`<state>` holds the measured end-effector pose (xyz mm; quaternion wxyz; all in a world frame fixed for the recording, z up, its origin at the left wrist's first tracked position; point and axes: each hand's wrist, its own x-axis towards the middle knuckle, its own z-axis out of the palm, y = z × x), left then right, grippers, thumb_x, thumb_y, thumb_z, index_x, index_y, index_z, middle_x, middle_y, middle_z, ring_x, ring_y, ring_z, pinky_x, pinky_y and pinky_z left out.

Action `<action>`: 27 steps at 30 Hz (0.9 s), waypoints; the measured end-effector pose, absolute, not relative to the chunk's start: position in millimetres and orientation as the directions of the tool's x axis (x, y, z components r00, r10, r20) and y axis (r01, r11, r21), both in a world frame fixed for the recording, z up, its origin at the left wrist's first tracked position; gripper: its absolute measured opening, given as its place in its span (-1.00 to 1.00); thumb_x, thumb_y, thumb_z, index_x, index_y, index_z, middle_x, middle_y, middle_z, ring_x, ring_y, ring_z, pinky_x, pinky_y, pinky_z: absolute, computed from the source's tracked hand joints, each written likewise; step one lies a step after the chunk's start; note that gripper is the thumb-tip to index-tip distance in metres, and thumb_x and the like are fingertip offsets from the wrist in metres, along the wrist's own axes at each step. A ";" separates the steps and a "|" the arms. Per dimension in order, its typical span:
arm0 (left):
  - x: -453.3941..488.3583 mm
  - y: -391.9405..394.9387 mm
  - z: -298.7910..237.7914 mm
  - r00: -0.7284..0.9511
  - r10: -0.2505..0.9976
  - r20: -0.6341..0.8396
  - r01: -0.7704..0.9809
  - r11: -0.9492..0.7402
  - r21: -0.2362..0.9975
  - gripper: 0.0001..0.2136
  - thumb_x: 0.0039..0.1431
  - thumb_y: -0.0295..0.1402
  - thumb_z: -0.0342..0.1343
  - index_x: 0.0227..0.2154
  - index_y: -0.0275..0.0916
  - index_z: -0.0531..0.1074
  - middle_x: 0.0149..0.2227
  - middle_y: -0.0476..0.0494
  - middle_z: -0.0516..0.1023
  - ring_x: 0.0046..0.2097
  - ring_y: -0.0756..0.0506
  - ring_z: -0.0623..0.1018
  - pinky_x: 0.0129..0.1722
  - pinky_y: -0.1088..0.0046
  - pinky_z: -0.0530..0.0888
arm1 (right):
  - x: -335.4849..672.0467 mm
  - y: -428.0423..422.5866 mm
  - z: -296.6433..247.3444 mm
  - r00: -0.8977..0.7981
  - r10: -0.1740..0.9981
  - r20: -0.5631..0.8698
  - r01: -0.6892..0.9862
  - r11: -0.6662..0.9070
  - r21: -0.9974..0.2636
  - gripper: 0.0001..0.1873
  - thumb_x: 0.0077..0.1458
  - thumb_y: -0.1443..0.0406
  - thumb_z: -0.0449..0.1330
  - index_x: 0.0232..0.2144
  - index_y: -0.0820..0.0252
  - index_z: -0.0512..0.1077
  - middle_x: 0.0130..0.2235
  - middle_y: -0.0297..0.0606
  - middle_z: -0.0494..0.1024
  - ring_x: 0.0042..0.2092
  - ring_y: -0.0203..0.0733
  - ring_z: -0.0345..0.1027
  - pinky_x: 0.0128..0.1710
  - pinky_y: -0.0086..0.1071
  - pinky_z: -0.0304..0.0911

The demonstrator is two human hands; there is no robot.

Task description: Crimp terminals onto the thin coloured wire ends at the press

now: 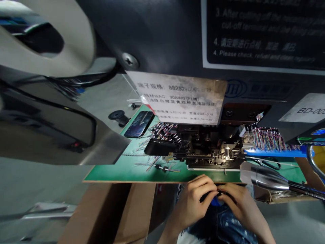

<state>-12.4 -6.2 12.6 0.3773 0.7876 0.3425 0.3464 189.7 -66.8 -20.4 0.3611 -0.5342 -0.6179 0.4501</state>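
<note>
Gray floor lies far below a big dark machine (157, 34) with a sign (264, 34) that has steps 3 and 4 on it. A white paper note (177, 96) is stuck on the front. Under it sits a green board (122, 173) on top of a brown cardboard box (109, 213). A small metal press (210, 149) with many little parts stands on the board.

Lots of thin wires in many colors (269, 139) stand in a blue comb (276, 153) on the right. More wires lie in a heap (165, 134) by the press, and a few loose ones (154, 166) sit on the green board. So many wires are here already, but you cannot tell how many are done or how many are left. A phone (139, 124), a black spool (119, 117) and scissors (269, 163) are on or near the board.

Down at the edge of the board, over the person's lap, the left hand (195, 200) and right hand (241, 203) are close together. Their fingers (205, 184) curl and pinch a small dark thing (212, 194). A bit of blue (215, 202) shows under it. The fingers hide most of it, so you cannot tell just what it is.
</note>
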 end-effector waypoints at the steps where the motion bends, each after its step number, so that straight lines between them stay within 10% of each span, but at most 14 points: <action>1: -10.5 -7.5 12.3 0.487 0.818 0.307 0.252 -0.468 0.847 -0.84 0.28 -0.53 0.26 -0.39 -0.20 0.63 -0.40 -0.13 0.64 -0.36 -0.12 0.61 -0.34 0.45 0.48 | 189.4 -66.6 -20.9 -0.151 0.988 -0.026 0.327 0.025 -0.945 -0.77 0.36 0.22 0.24 -0.04 0.00 0.68 -0.15 -0.18 0.72 -0.15 0.02 0.57 -0.11 -0.26 0.36; 13: 34.0 -31.8 -10.2 -0.053 0.879 0.473 -0.187 -0.474 0.860 -0.81 0.38 -0.40 0.24 -0.40 -0.19 0.49 -0.45 0.01 0.49 -0.37 -0.04 0.50 -0.31 0.52 0.50 | 136.3 -77.2 -13.8 0.174 0.961 -0.215 -0.514 -0.098 -0.852 -0.66 0.02 -0.03 0.54 -0.23 -0.02 0.74 -0.55 -0.41 0.41 -0.56 -0.35 0.07 -0.59 -0.48 0.03; 20: 25.9 -38.5 -28.2 0.188 0.958 0.215 -0.375 -0.132 0.918 -0.88 0.38 -0.30 0.29 -0.29 -0.19 0.57 -0.30 -0.05 0.57 -0.23 -0.04 0.60 -0.17 0.56 0.54 | 144.2 -74.5 -12.6 0.250 0.950 -0.187 -0.450 -0.057 -0.891 -0.67 0.03 0.00 0.54 -0.21 -0.02 0.74 -0.47 -0.32 0.56 -0.50 -0.29 0.27 -0.56 -0.52 0.19; 27: 11.0 -40.3 -32.5 0.430 0.903 -0.019 -0.268 0.148 0.952 -0.80 0.20 -0.27 0.46 -0.17 -0.23 0.69 -0.16 -0.19 0.70 -0.14 -0.13 0.71 -0.10 0.54 0.61 | 149.8 -76.4 -24.8 0.325 0.944 -0.057 -0.250 0.028 -0.968 -0.71 0.12 0.00 0.48 -0.20 -0.01 0.72 -0.18 -0.22 0.65 -0.12 -0.07 0.54 -0.07 -0.31 0.48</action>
